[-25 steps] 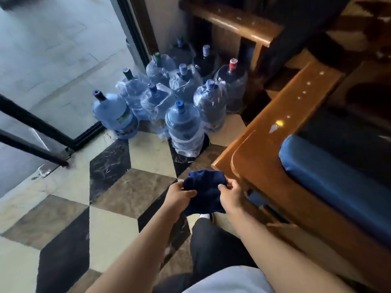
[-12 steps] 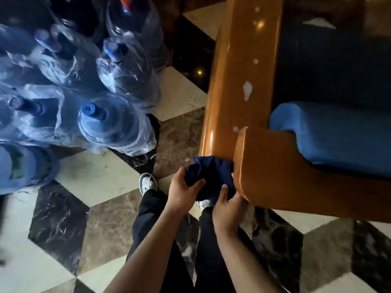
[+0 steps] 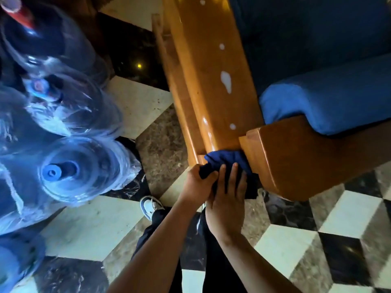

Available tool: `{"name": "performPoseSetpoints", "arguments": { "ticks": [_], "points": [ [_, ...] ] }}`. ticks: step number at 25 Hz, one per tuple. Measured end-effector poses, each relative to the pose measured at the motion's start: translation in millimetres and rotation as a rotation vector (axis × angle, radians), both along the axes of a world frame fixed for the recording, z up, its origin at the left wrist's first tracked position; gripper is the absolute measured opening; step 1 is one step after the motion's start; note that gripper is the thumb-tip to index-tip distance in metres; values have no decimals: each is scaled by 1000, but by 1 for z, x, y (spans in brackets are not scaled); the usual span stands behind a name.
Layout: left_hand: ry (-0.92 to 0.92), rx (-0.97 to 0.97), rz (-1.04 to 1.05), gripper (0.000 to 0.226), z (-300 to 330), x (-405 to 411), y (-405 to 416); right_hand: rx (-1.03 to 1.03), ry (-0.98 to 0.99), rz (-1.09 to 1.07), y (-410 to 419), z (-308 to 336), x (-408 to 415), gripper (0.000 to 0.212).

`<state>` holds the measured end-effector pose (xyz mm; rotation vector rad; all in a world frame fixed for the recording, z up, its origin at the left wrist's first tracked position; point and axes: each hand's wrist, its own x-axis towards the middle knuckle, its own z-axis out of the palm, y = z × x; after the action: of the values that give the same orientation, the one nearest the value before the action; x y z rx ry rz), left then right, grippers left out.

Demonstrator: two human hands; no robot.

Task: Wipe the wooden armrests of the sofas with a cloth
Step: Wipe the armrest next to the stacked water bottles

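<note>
A glossy wooden armrest of a sofa runs from the top of the view down to its front end, with pale spots of light on its top. A bunched dark blue cloth is pushed against the armrest's front end, beside the wooden front rail. My left hand grips the cloth's left side with curled fingers. My right hand lies over the cloth with fingers extended, pressing it toward the wood. The lower part of the cloth is hidden under my hands.
Several large plastic-wrapped water bottles stand on the floor to the left, close to the armrest. A blue seat cushion fills the sofa on the right. My shoe and dark trousers stand on a checkered marble floor.
My head has leaned further over the armrest, so the view looks straight down. Both hands have pushed the cloth up against the armrest's front end, and my right hand now lies flat over it.
</note>
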<state>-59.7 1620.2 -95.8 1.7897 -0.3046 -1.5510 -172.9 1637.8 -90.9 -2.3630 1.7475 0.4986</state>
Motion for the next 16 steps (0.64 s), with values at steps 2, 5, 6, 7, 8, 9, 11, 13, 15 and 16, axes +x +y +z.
{"name": "performPoseSetpoints", "arguments": {
  "ticks": [2,5,6,7,8,9,11,13,15,16],
  "points": [
    [31,-12,22,8,-4,13,-13,-65,-30,47,-17,0,7,67],
    [64,-23,103,8,-9,39,-41,-141,-131,117,-67,-2,35,81],
    [62,-29,114,9,-9,48,-54,-158,-181,83,-86,-3,49,84],
    [48,-37,110,9,-10,56,-65,-171,-214,40,-105,-4,65,88],
    [36,-45,114,8,-9,65,-77,-182,-231,-6,-124,-4,80,94],
    [38,-58,130,7,-8,74,-89,-203,-236,-55,-144,-5,92,100],
    [139,-83,168,13,-4,92,-111,-227,-235,-161,-190,-7,113,110],
    [270,-41,198,36,-2,111,-130,-229,-254,-294,-234,-8,130,110],
    [220,-45,179,37,-6,125,-142,-265,-288,-440,-263,-16,145,105],
    [169,-56,176,30,-9,130,-146,-273,-312,-515,-274,-19,154,103]
  ]
}}
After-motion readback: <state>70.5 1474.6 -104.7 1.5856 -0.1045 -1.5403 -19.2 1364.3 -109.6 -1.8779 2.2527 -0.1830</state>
